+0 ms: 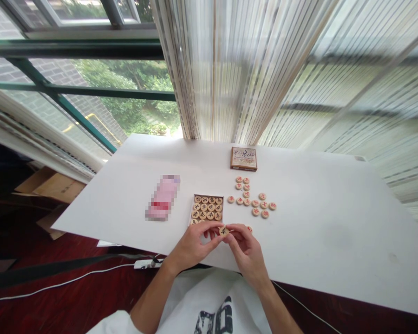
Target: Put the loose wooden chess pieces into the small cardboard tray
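Between my two hands, close to the table's front edge, is a round wooden Chinese chess piece [224,231] with a black character facing up. The thumb and fingers of my left hand [197,243] pinch its left side. From the right, my right hand [245,250] pinches the same piece. Just beyond my left hand lies an open box [223,204] with rows of black-marked pieces; my fingers hide its near part. Several red-marked pieces [247,202] lie loose to the right of the box. Another red-marked piece [250,229] shows partly behind my right hand.
A closed, printed box lid [243,158] lies farther back on the white table [316,208]. To the left is a blurred pink item [163,197]. A power strip [148,264] with a white cable is below the front edge. Striped curtains [223,69] hang behind the table.
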Tool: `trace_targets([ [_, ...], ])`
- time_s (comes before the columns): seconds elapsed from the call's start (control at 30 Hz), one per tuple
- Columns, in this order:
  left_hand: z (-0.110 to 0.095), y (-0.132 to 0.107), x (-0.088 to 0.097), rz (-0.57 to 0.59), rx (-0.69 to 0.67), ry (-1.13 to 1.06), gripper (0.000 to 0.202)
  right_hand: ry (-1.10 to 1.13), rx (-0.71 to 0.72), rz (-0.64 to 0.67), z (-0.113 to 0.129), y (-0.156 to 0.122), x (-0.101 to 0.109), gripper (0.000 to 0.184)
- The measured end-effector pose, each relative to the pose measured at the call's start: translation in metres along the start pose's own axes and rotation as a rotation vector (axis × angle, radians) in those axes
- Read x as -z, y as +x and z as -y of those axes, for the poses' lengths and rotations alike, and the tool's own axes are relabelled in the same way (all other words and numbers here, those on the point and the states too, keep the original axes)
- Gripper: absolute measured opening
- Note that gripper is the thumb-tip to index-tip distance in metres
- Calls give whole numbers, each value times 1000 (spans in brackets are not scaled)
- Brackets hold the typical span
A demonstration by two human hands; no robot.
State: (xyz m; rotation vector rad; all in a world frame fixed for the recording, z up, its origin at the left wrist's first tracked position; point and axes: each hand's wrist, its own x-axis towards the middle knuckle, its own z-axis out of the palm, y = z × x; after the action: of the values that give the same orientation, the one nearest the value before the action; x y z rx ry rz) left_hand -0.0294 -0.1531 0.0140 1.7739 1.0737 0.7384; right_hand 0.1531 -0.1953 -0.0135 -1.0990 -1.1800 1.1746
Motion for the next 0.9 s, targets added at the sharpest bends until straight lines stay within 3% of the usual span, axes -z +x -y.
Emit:
trace_targets([
  [0.33, 0, -1, -1, 11, -33, 50, 31, 4, 17, -11, -6, -1, -1, 15],
  [0.53, -5, -3, 2, 22, 39, 0, 24, -31, -6, 7, -7, -4, -2, 11],
  [0.9, 11, 2, 19, -206, 94, -150, 23, -204, 71, -28, -7, -6, -2, 12],
])
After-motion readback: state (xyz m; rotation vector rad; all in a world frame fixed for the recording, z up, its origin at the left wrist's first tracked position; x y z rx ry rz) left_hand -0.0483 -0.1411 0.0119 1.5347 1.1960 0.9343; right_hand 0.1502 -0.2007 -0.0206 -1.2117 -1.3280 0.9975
